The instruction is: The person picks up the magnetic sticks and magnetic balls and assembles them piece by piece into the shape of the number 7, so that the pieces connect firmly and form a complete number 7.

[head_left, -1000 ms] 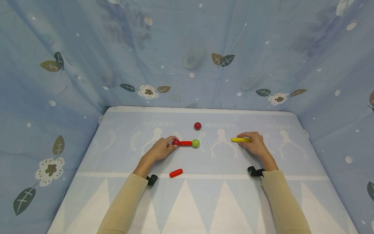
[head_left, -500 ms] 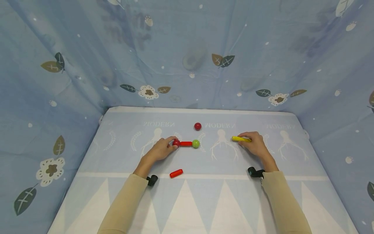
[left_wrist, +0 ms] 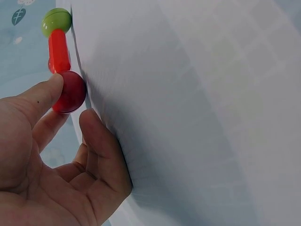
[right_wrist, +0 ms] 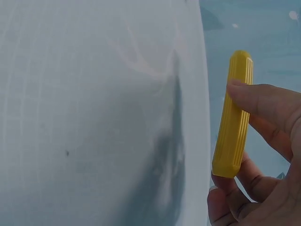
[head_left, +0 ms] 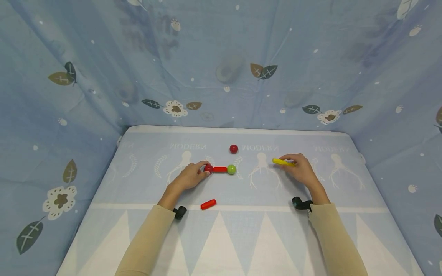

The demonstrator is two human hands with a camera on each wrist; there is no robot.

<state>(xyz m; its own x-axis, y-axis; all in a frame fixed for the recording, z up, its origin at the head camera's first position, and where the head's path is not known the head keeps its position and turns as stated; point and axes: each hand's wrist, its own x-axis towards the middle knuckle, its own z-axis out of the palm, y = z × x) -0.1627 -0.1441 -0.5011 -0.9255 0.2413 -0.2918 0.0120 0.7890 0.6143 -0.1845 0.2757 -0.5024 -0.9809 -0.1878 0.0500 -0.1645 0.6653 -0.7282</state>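
Note:
With thumb and finger, my left hand [head_left: 189,176] pinches a dark red ball [left_wrist: 73,94]. That ball sits at one end of a short red rod [head_left: 220,170], and a green ball [head_left: 231,169] is at the other end, so the three form a dumbbell shape lying on the table. In the left wrist view the remaining fingers curl near the surface. To the right, my right hand [head_left: 300,168] holds a ridged yellow rod [right_wrist: 233,132] between thumb and fingers. The rod appears raised off the table, its left end sticking out past the fingertips.
A loose red ball [head_left: 233,149] lies toward the back of the table [head_left: 241,191]. Nearer the front is a separate red rod [head_left: 208,204]. Patterned blue curtains [head_left: 221,76] hang behind and on both sides.
My right hand has lifted slightly and tilted the yellow rod, so its left end now points up and away. The left hand and the dumbbell shape stay put.

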